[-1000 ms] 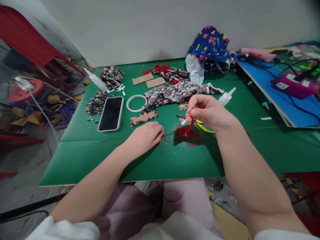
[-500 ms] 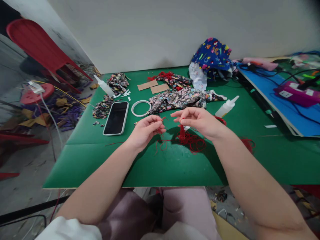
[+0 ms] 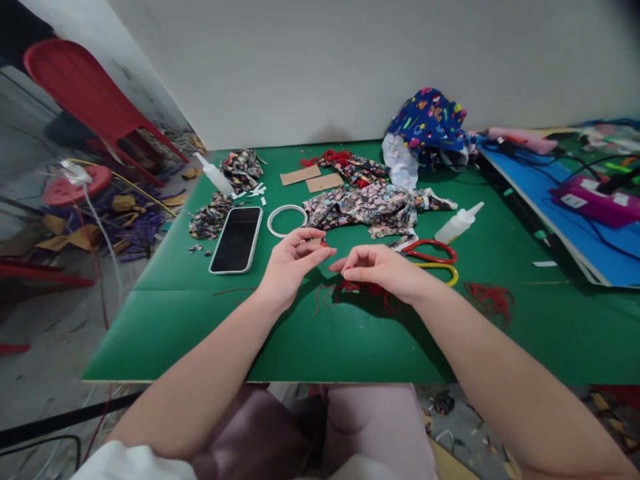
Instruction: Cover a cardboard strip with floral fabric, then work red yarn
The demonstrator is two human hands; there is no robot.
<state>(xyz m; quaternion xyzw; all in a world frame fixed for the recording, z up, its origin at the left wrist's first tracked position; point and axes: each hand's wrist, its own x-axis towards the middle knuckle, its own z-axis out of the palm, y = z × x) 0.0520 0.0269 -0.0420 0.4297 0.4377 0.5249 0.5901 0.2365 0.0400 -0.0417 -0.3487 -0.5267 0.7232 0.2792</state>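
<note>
My left hand (image 3: 295, 263) pinches a small piece of red thread (image 3: 324, 243) above the middle of the green table. Close on its right, my right hand (image 3: 377, 268) is closed, with a bit of red at its fingertips. A tangle of red thread (image 3: 393, 303) lies below and partly behind my right hand. Scissors with one red and one yellow handle loop (image 3: 453, 275) rest beyond my right wrist. Floral fabric (image 3: 363, 207) lies behind both hands, beside a white ring (image 3: 287, 221).
A phone (image 3: 236, 240) lies left of the ring. White bottles stand or lean at left (image 3: 215, 175) and right (image 3: 459, 223). Brown cards (image 3: 324, 183), blue patterned cloth (image 3: 429, 123) and a blue board (image 3: 575, 217) sit farther back. More red thread (image 3: 490, 300) lies at right.
My right hand has moved down and its fingers have curled in, uncovering the scissors. The red strand that hung from it is lower. The view has shifted slightly.
</note>
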